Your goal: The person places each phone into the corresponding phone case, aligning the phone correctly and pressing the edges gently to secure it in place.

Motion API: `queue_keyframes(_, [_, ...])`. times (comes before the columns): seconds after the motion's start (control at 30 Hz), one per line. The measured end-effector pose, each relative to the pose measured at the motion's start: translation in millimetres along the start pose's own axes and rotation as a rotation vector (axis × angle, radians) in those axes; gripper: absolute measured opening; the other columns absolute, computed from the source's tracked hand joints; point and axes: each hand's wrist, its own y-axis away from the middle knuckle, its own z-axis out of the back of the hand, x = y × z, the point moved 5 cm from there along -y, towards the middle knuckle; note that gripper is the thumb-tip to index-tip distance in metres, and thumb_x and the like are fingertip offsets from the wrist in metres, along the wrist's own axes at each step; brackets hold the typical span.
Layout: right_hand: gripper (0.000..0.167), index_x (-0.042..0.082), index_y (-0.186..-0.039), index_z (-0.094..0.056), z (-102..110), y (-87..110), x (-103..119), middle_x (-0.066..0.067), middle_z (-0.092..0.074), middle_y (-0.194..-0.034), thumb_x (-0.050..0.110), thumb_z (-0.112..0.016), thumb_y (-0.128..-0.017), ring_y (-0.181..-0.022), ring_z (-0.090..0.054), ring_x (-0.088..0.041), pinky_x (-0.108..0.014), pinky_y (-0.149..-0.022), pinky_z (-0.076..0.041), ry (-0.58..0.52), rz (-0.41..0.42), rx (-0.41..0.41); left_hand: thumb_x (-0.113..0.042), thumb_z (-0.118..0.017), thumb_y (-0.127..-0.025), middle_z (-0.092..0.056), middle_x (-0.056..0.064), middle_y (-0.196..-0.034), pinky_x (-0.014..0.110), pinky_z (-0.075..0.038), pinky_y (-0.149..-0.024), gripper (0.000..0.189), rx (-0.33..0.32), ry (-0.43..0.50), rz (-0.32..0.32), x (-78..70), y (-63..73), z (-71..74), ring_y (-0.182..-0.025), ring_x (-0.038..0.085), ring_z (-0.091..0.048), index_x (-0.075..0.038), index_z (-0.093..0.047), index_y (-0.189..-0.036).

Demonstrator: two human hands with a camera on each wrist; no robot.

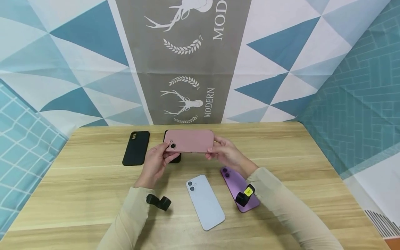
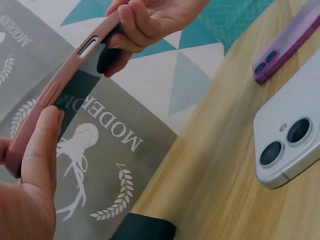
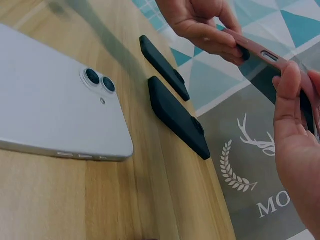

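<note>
Both hands hold up a phone in a pink case [image 1: 194,139] lengthwise over the far part of the table. My left hand [image 1: 155,162] pinches the end by the camera opening, and my right hand [image 1: 230,155] grips the opposite end. Seen from the left wrist, the case's pink edge [image 2: 65,75] has a side slot, and a glossy dark face beneath reflects the wall print. One black phone case [image 1: 176,159] lies partly hidden below the held phone; another black case [image 1: 136,147] is to its left.
Nearer on the wood table [image 1: 84,194] lies a white phone [image 1: 206,203], back up. A purple phone [image 1: 239,187] rests to its right, partly covered by the right forearm and wrist camera [image 1: 244,196]. Behind the table hangs a patterned cloth [image 1: 265,62].
</note>
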Motion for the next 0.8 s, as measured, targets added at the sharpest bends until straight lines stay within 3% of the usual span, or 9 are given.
queue_keyframes(0.27, [0.058, -0.012, -0.140, -0.020, -6.6, 0.4, -0.3, 0.001, -0.066, -0.080, -0.013, -0.039, -0.085, -0.063, -0.063, -0.010, -0.019, -0.063, -0.054, -0.059, 0.027, -0.076, -0.024, -0.049, -0.098, -0.071, 0.001, -0.075, 0.024, -0.058, -0.072, 0.021, 0.022, 0.089, 0.035, 1.5, 1.6, -8.3, -0.071, 0.011, -0.070, -0.012, -0.065, -0.090])
queue_keyframes(0.5, [0.060, -0.010, -0.142, -0.019, -9.9, -2.7, -4.2, 0.001, -0.068, -0.081, -0.011, -0.041, -0.086, -0.065, -0.064, -0.010, -0.019, -0.066, -0.055, -0.078, 0.027, -0.104, -0.018, -0.053, -0.096, -0.072, 0.004, -0.080, 0.027, -0.057, -0.078, 0.014, 0.141, 0.014, 0.063, 14.4, 6.1, -32.3, -0.078, 0.014, -0.071, -0.005, -0.058, -0.099])
queue_keyframes(0.8, [0.056, -0.010, -0.140, -0.021, -18.8, -1.7, -4.2, -0.001, -0.068, -0.080, -0.013, -0.040, -0.087, -0.068, -0.066, -0.012, -0.021, -0.068, -0.056, -0.115, 0.044, -0.092, -0.007, -0.050, -0.096, -0.072, 0.002, -0.077, 0.024, -0.057, -0.076, 0.008, 0.066, 0.042, -0.012, 12.3, 7.2, -39.5, -0.075, 0.011, -0.070, -0.002, -0.056, -0.100])
